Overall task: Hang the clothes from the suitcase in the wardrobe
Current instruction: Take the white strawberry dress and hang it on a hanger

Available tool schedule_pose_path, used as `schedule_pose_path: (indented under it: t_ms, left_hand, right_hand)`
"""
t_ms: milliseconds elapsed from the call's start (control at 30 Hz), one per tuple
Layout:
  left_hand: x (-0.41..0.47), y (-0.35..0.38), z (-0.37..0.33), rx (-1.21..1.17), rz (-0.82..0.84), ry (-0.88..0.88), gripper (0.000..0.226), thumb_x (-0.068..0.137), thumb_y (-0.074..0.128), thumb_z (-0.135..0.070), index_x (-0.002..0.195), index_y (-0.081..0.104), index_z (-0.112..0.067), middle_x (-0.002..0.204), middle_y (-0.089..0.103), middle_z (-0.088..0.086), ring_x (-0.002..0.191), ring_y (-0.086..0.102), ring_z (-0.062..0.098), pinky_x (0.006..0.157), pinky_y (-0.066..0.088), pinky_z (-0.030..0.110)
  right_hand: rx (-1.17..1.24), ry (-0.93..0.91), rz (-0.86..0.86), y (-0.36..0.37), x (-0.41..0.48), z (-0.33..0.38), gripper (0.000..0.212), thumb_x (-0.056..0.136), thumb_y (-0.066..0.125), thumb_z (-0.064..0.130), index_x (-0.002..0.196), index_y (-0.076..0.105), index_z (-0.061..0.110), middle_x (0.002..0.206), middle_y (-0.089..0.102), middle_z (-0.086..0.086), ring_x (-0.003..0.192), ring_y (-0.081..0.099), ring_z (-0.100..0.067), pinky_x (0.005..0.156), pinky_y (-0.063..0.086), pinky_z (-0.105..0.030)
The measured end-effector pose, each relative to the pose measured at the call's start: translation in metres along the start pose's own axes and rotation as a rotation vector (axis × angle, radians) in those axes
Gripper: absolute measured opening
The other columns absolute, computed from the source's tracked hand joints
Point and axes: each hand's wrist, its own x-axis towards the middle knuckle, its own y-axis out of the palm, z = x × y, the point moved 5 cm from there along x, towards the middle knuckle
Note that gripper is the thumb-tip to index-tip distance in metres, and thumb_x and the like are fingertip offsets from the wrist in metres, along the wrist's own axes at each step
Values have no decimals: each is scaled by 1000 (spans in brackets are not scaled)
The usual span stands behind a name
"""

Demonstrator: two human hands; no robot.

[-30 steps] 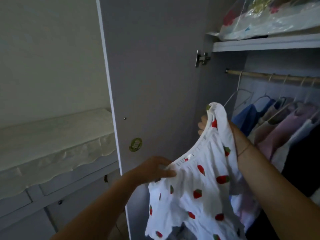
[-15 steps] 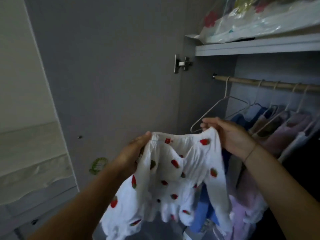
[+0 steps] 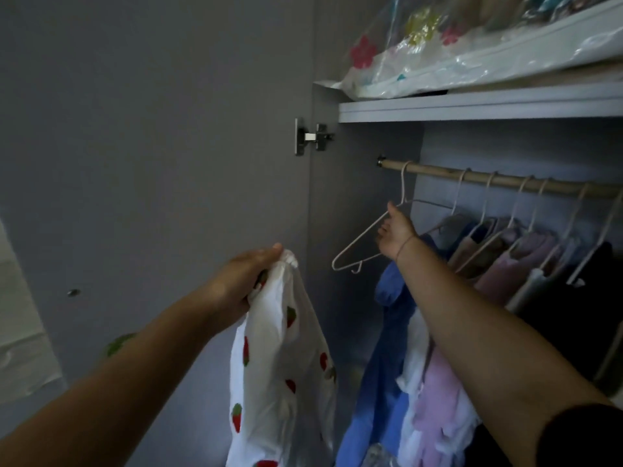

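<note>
Strawberry-print garment (image 3: 276, 365) runs off the bottom edge and covers the fingertips of the left hand (image 3: 242, 281), right hand (image 3: 396, 232) too blurred to tell if it grips the white hanger (image 3: 357, 244), green sticker (image 3: 118, 343) half behind the left forearm, shelf bags (image 3: 438, 62) blurred and cropped at top.

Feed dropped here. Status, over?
Left hand grips strawberry top. Right hand at empty hanger on rail, grip unclear. Hung clothes to its right, not blocking.

White garment (image 3: 279, 382) with red strawberries; white hanger (image 3: 357, 246); blue shirt (image 3: 384, 332).
</note>
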Motion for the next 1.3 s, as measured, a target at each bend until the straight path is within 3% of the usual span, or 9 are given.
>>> schedule_pose_path:
  t_ms: [233,367,500,567,667,833,967,1133,1300]
  left_hand:
    - [8,1,-5,41,32,22,59,96,46,-25,40,61,-14,41,53,0,35,51,9,38,41,15]
    - [16,-4,-7,47,20,9,37,94,51,-29,66,66,-10,57,62,8,50,61,15,48,50,21]
    - [24,1,-7,43,41,20,30,95,50,-24,79,64,-3,62,64,10,54,61,16,50,50,20]
    - [27,1,-4,57,45,6,31,94,51,-26,81,65,-2,67,65,13,59,62,19,55,52,24]
    - [33,-2,5,60,33,-38,33,94,52,-29,87,67,-1,76,68,17,68,66,23,67,52,33]
    - [34,1,17,112,63,-56,32,95,50,-29,88,64,-1,77,63,20,71,61,27,69,50,37]
    - [28,4,20,149,120,-41,27,95,49,-25,83,60,-5,71,55,14,64,52,22,63,45,34]
    - [16,0,27,189,137,-72,29,96,51,-21,104,67,2,93,67,24,88,62,32,83,51,44]
    - [-4,-10,30,366,165,-36,29,98,47,-20,88,64,1,81,63,21,77,58,30,77,48,42]
  right_hand:
    - [56,80,-30,-8,57,-9,65,93,38,55,142,37,13,149,37,-8,137,35,-27,115,24,-41]
    - [59,109,-16,-9,80,-15,61,94,37,52,141,38,13,122,55,-5,112,52,-22,110,25,-38]
    - [109,62,-19,-6,100,-12,53,97,40,42,141,35,13,132,50,-9,129,45,-21,106,32,-37]
    - [140,-6,-107,-8,106,-8,31,100,39,33,120,51,14,97,56,-7,99,59,-18,86,46,-32]
    - [175,-83,-196,-13,110,1,25,101,30,17,88,50,20,63,30,1,44,30,-8,47,30,-20]
    - [85,-179,-152,-10,96,7,27,101,27,17,99,54,13,52,28,4,31,23,-5,38,23,-18]
    - [122,-146,-65,-7,66,-10,28,99,29,10,85,53,13,51,36,3,31,30,-5,41,30,-18]
    - [228,-69,70,-2,-1,-45,32,101,26,6,80,51,6,67,37,-4,36,36,-4,34,28,-14]
    - [149,-65,136,-17,-84,-66,33,100,36,32,72,45,17,64,47,0,34,34,-4,30,21,-14]
